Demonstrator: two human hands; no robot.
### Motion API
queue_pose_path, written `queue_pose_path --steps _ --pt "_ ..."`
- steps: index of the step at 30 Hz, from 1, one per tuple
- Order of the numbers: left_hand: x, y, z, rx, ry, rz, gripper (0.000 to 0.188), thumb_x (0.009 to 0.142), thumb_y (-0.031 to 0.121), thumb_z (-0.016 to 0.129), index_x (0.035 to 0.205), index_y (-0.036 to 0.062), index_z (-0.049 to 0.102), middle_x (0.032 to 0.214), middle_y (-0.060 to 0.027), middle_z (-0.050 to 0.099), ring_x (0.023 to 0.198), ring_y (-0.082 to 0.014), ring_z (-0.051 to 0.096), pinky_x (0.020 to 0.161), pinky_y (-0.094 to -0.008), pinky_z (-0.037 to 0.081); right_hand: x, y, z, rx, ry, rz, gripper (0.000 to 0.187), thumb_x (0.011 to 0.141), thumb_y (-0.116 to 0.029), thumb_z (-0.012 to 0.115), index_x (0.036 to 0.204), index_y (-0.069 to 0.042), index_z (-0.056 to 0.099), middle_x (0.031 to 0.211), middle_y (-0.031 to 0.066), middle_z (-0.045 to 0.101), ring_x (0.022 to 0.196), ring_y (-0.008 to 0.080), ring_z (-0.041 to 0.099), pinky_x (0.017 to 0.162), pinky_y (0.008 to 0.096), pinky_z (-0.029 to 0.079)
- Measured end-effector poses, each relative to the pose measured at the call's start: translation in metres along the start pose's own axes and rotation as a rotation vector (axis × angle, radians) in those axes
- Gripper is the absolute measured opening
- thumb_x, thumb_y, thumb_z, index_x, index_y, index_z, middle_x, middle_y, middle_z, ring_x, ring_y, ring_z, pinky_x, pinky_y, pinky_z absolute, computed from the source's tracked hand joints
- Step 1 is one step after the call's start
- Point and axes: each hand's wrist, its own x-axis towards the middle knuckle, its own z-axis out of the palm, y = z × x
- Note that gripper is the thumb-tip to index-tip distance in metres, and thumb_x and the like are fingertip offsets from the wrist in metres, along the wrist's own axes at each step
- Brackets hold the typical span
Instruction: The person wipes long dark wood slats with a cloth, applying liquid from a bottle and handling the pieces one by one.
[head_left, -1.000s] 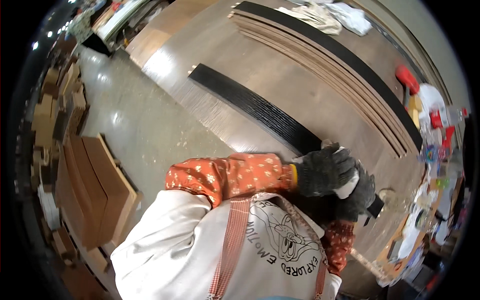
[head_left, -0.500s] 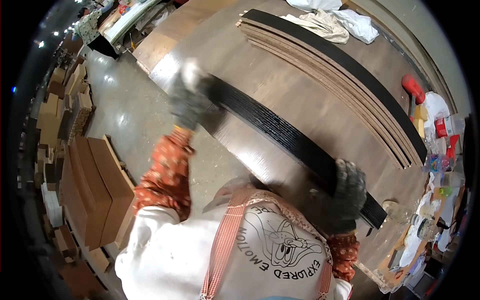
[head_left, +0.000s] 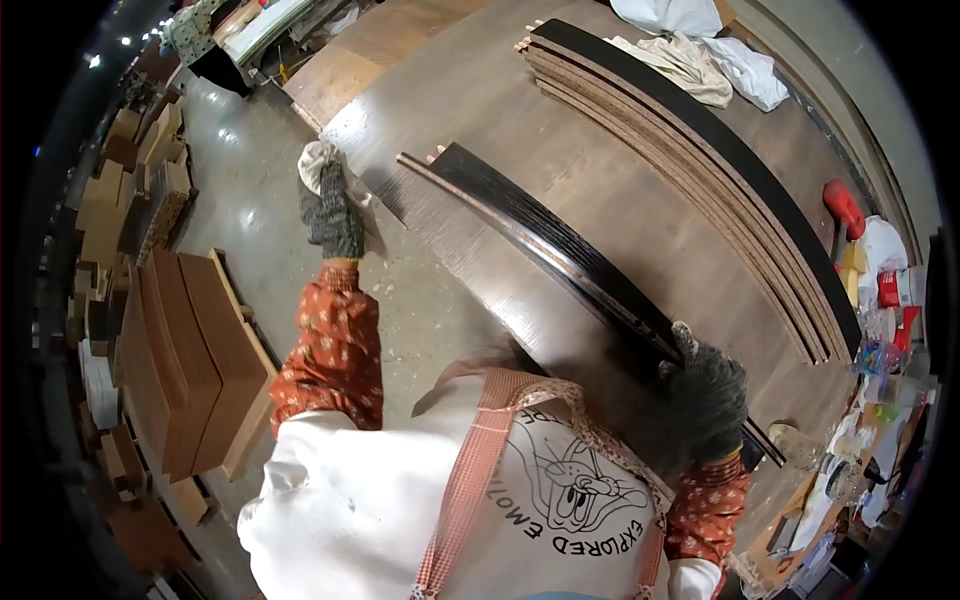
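My left hand (head_left: 334, 212), in a dark grey knit glove, is closed around a white rag (head_left: 319, 166) and hangs beyond the table's left edge, apart from the boards. In front of me a narrow, dark glossy board (head_left: 545, 225) lies slantwise across the table, its long edge raised and facing me. Small wooden pegs stick out at its far end. My right hand (head_left: 708, 395), also gloved, grips the board near its right end; the fingertips curl over it. Behind it rests a stack of curved boards (head_left: 690, 165) with a black top one and raw brown edges.
The brown table (head_left: 480, 95) carries crumpled cloths (head_left: 680, 70) at the back. A red object (head_left: 845, 208), bottles and small containers line its right side. Brown panels (head_left: 185, 370) stand on the floor at left, near stacked cartons. Another person (head_left: 200, 45) is at the far left.
My left hand has moved left, off the board and past the table edge. The board has tilted so its long edge shows, with my right hand still on it. The view has shifted slightly.
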Motion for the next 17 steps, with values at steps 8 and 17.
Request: queue_pose_path --steps 8,17 --pt "-0.101 0.051 0.06 0.027 -0.316 0.247 0.047 0.089 0.024 0.063 0.128 0.0039 0.047 0.112 -0.0116 0.06 0.091 -0.0194 0.062 0.081 -0.0347 0.052 0.038 0.016 -0.006 -0.011 0.023 -0.127 0.044 0.08 -0.026 0.065 0.122 -0.015 0.059 0.1 0.0126 0.066 0.09 0.0336 0.062 0.079 0.043 0.048" --pt "-0.208 0.08 0.163 0.231 -1.054 0.751 0.054 0.075 0.021 0.057 0.127 0.0103 0.052 0.131 -0.0123 0.051 0.125 -0.0308 0.044 0.11 -0.0541 0.026 0.054 -0.005 0.019 0.099 -0.11 0.053 0.049 0.074 -0.026 0.068 0.119 -0.01 0.057 0.108 0.0156 0.065 0.104 0.0319 0.06 0.086 0.0381 0.049"
